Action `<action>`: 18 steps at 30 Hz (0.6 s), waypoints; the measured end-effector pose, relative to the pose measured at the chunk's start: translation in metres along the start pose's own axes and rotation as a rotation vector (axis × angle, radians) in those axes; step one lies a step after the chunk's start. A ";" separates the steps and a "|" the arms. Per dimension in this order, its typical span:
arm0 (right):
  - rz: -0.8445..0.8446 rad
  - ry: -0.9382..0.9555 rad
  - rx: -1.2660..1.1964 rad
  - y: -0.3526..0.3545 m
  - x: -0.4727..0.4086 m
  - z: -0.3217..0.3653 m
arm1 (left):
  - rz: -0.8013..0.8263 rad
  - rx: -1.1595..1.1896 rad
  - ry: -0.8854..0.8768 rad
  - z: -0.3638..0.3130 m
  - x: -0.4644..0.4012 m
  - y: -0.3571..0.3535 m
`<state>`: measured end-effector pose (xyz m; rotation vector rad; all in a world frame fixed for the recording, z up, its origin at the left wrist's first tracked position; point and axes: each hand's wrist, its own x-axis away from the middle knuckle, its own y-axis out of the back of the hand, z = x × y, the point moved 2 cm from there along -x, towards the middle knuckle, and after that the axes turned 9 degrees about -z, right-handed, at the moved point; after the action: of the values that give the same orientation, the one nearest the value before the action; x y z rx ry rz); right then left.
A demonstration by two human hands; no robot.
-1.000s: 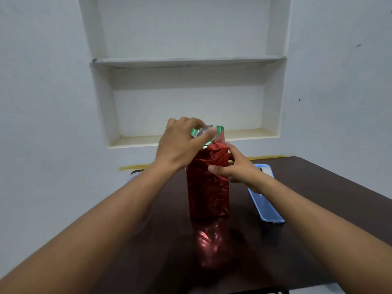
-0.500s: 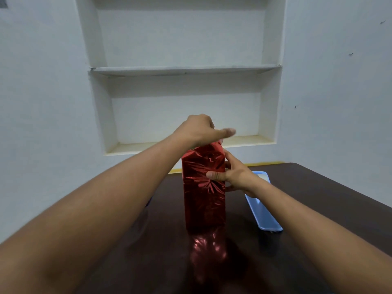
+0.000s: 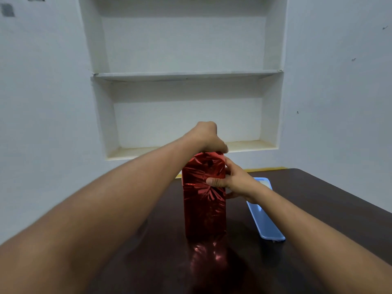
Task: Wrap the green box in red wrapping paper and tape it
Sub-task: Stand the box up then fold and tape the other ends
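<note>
Green box, one only, stood fully covered in shiny crinkled red foil wrapping paper (image 3: pixel 204 200); no green showed. It stood upright on the dark brown glossy table (image 3: pixel 318 209), long axis vertical, the folded top end pointing up, near the table's middle, with its red reflection on the surface below. One light blue rectangular plastic tray (image 3: pixel 265 221) lay just to its right, apart from it.

Two hands on the parcel. My left hand (image 3: pixel 209 137) pressed down on the top end, fingers curled over the far edge; I could not tell whether they pinched the paper. My right hand (image 3: pixel 235 181) gripped the right side of the parcel near the top, thumb (image 3: pixel 216 182) flat across the front face, fingers wrapped behind.

One white wall niche (image 3: pixel 186 107) with one shelf stood behind the table.
</note>
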<state>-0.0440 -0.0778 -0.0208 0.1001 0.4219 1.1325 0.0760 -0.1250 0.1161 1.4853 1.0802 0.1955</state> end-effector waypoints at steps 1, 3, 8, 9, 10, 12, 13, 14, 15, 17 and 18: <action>-0.001 -0.001 -0.004 0.001 0.002 0.000 | -0.040 0.054 0.000 -0.001 -0.002 -0.001; -0.004 -0.009 -0.011 0.004 0.004 0.001 | -0.121 0.277 0.059 -0.001 -0.005 0.008; 0.011 -0.059 -0.006 0.005 0.002 0.002 | -0.126 0.392 0.016 0.027 -0.005 0.044; 0.011 -0.060 -0.007 0.005 0.002 0.002 | -0.010 0.370 -0.042 0.033 -0.001 0.048; 0.010 -0.060 -0.007 0.004 0.001 0.003 | 0.125 0.331 -0.092 0.040 0.003 0.053; 0.009 -0.065 -0.007 0.004 0.000 0.002 | 0.364 0.186 -0.172 0.051 0.011 0.059; 0.009 -0.069 -0.011 0.004 0.000 0.002 | 0.439 0.066 -0.204 0.055 0.015 0.058; 0.009 -0.073 -0.015 0.004 0.000 0.003 | 0.470 -0.060 -0.231 0.057 0.017 0.056; 0.011 -0.073 -0.016 0.004 0.001 0.003 | 0.456 -0.143 -0.242 0.057 0.016 0.053; 0.014 -0.072 -0.011 0.004 0.001 0.004 | 0.357 -0.118 -0.255 0.057 0.008 0.052; 0.015 -0.077 -0.011 0.004 0.001 0.005 | 0.311 -0.049 -0.263 0.058 0.005 0.055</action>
<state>-0.0453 -0.0740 -0.0156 0.1368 0.3470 1.1415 0.1445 -0.1533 0.1455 1.5795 0.6280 0.2349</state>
